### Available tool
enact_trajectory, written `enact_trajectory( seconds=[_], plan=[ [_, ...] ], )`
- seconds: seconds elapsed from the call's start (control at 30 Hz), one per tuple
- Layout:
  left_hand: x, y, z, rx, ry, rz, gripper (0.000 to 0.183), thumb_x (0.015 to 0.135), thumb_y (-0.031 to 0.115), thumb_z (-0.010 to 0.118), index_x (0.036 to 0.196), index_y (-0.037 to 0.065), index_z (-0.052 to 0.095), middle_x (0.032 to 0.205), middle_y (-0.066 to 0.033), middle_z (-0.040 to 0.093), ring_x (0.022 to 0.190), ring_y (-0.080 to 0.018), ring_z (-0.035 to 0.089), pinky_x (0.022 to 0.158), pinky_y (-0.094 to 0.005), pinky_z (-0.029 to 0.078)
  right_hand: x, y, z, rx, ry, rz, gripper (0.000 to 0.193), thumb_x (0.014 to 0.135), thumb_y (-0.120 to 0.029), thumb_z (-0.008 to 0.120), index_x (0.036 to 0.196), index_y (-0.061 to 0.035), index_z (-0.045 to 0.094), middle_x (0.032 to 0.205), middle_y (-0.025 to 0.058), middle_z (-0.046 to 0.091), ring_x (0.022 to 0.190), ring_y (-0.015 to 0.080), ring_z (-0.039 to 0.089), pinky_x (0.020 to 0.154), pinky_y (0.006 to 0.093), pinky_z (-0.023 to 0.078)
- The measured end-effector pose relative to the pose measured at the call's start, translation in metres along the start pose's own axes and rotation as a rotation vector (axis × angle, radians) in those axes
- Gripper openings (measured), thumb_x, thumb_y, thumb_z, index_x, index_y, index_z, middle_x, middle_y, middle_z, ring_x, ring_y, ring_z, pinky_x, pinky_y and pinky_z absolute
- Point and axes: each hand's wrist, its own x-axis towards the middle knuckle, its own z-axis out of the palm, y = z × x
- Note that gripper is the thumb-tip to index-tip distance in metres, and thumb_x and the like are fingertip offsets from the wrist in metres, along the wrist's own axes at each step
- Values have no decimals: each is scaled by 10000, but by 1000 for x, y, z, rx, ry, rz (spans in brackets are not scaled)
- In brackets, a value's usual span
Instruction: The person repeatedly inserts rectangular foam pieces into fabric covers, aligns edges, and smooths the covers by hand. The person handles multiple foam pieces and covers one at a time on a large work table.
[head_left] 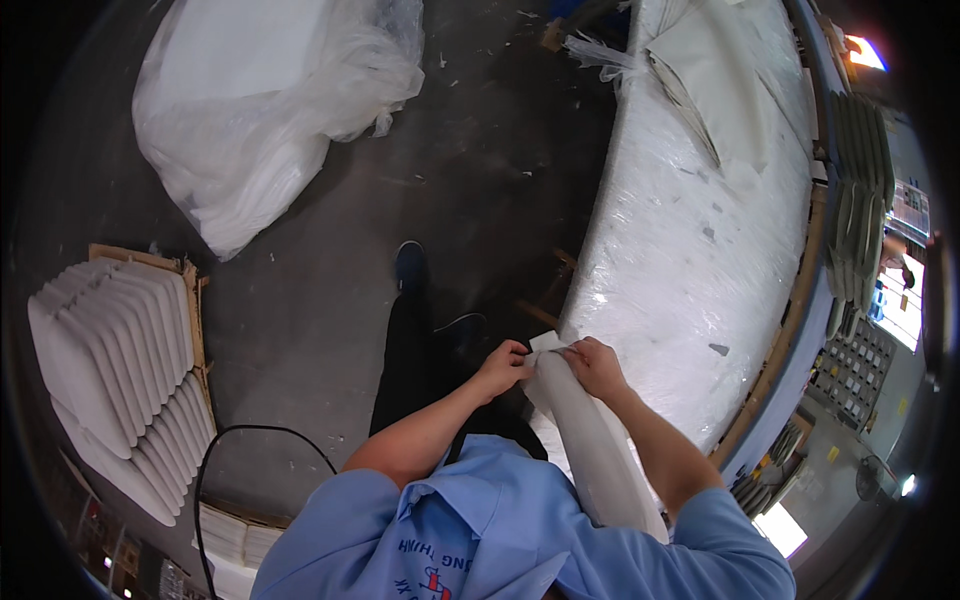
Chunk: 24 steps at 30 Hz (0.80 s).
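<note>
Now | left hand (503,371), right hand (597,368) pinching pale padded piece (598,450) | its end between them

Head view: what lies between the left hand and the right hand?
In the head view, one end of the pale padded piece lies between the left hand and right hand.

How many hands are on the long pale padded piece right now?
2: left hand at the left side of the padded piece's far end, right hand at its right.
</note>
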Motion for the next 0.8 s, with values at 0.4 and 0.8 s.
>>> enact_trajectory(
  seconds=[0.4, 0.8],
  plan=[
    [-8, -22, 23, 331, 272, 165, 190, 930, 96, 652, 1103, 56, 720, 925, -141, 757, 877, -294, 735, 791, -407, 558, 17, -12, 42, 88, 86, 95, 299, 1046, -296, 586, 979, -19, 677, 923, 284, 715, 922, 499, 693, 812, 570, 533],
    [-19, -73, 6, -522, 355, -135, 129, 879, -9, 604, 944, 100, 629, 855, -6, 598, 719, -166, 587, 659, -323, 479, 52, -22, 90, -127, -153, -36, 351, 1060, -331, 543, 951, -21, 665, 957, 271, 712, 988, 491, 679, 904, 577, 513]
  ],
)
